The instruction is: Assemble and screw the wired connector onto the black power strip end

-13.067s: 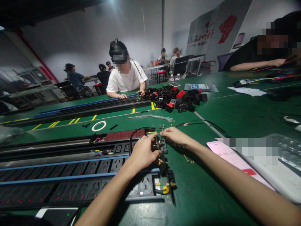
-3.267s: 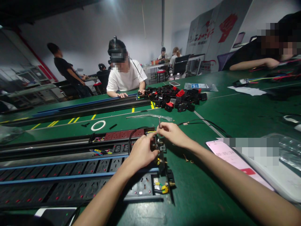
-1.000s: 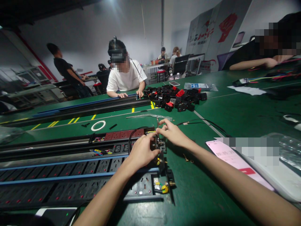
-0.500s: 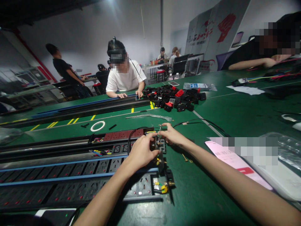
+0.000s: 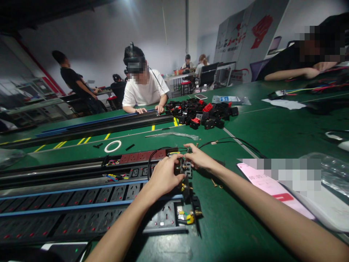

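My left hand (image 5: 165,174) rests at the end of a black power strip, its thumb and fingers curled round a black end plate (image 5: 188,169) with a brass bolt through it. Close beside it, my right hand (image 5: 200,157) has its fingertips bent together near the top of that plate; the small piece between them is too small to name. Nearer me lie a blue-edged power strip (image 5: 89,195) and another black power strip (image 5: 77,225), with brass bolts and yellow-green wires at their right ends. Behind my left hand is a strip with dark red sockets (image 5: 140,156).
Loose brass screws (image 5: 214,183) lie right of the strips. A pink-screened phone (image 5: 268,185) is at the right. Farther back are a white tape ring (image 5: 112,146), a heap of black and red sockets (image 5: 201,112), and a co-worker in a white shirt (image 5: 144,87) handling long rails.
My right hand's fingertips have shifted slightly down toward the end plate, and the small metal piece shows less. My left hand has stayed in place.
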Demonstrator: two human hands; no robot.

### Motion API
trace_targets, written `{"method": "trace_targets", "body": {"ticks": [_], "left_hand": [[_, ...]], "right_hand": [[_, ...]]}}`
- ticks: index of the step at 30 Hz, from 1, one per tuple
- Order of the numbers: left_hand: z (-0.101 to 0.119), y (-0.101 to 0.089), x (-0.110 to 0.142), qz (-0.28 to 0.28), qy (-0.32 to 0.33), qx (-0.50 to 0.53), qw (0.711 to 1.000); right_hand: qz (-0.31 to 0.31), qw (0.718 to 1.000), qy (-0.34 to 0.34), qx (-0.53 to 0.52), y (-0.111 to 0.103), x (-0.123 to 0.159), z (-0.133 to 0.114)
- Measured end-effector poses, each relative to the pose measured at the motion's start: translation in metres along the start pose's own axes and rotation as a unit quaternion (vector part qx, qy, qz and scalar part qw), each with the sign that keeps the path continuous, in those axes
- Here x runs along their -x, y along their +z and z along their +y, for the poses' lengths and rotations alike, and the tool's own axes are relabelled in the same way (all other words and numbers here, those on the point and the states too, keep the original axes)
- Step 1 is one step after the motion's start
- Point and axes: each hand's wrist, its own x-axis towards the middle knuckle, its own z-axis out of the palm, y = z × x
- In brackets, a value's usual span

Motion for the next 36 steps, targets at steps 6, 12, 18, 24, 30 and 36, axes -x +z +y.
{"method": "trace_targets", "body": {"ticks": [6, 12, 18, 24, 30, 36], "left_hand": [[-0.001, 0.000, 0.001, 0.009, 0.005, 0.000, 1.000], [-0.002, 0.001, 0.001, 0.017, 0.004, 0.004, 1.000], [-0.003, 0.001, 0.001, 0.019, 0.007, 0.002, 1.000], [-0.004, 0.000, 0.002, 0.020, 0.010, -0.003, 1.000], [-0.002, -0.001, 0.002, 0.015, 0.012, -0.008, 1.000], [0.001, -0.003, 0.002, 0.015, 0.003, -0.011, 1.000]], "right_hand": [[0.008, 1.000, -0.026, 0.001, 0.001, -0.001, 0.002], [0.012, 0.995, -0.095, -0.005, 0.002, -0.001, 0.006], [0.057, 0.988, -0.133, 0.054, 0.002, 0.004, 0.003], [0.078, 0.981, -0.168, 0.059, 0.004, 0.008, -0.001], [0.107, 0.966, -0.223, 0.071, 0.004, 0.023, -0.019], [0.112, 0.952, -0.248, 0.139, 0.001, 0.034, -0.030]]}}
